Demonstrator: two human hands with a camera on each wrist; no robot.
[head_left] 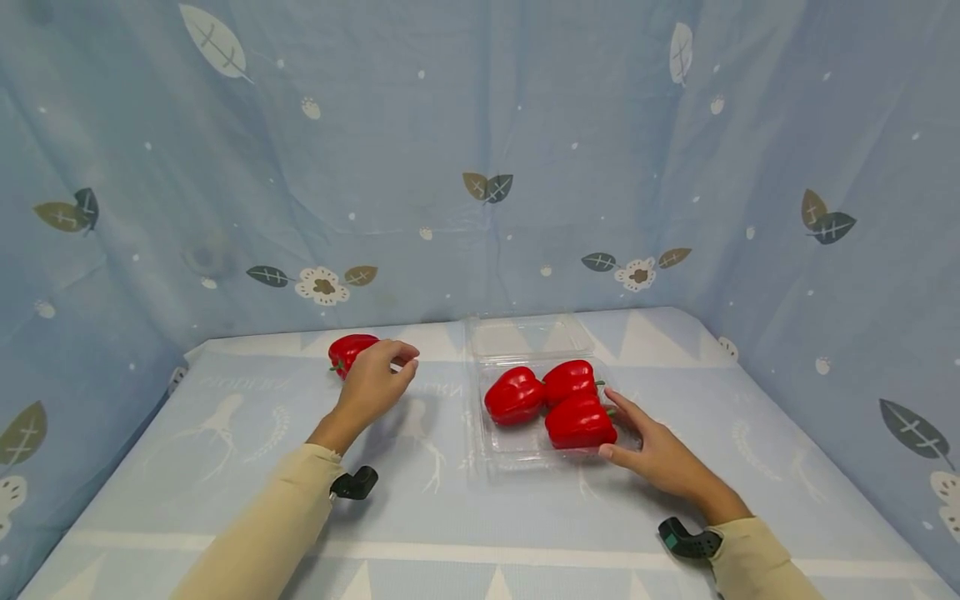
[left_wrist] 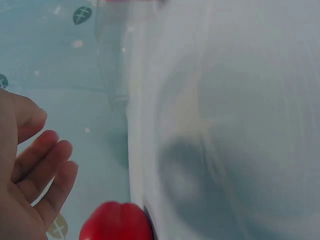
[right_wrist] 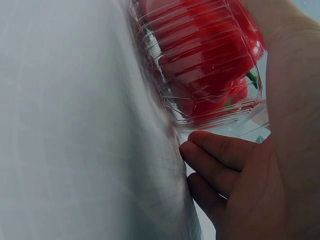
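red loose pepper (head_left: 349,351) under left hand (head_left: 372,385), fingers relaxed, seemingly not gripping; right hand (head_left: 660,456) flat, fingers straight, steadying tray (head_left: 525,440) holding three peppers (head_left: 551,402).

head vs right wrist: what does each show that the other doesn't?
Only head: the left hand reaching over a loose red pepper, the open lid, and three peppers countable in the clear tray. Only right wrist: the tray's ribbed wall close up, with curled fingers beside its corner. Both: the right hand at the tray, red peppers inside.
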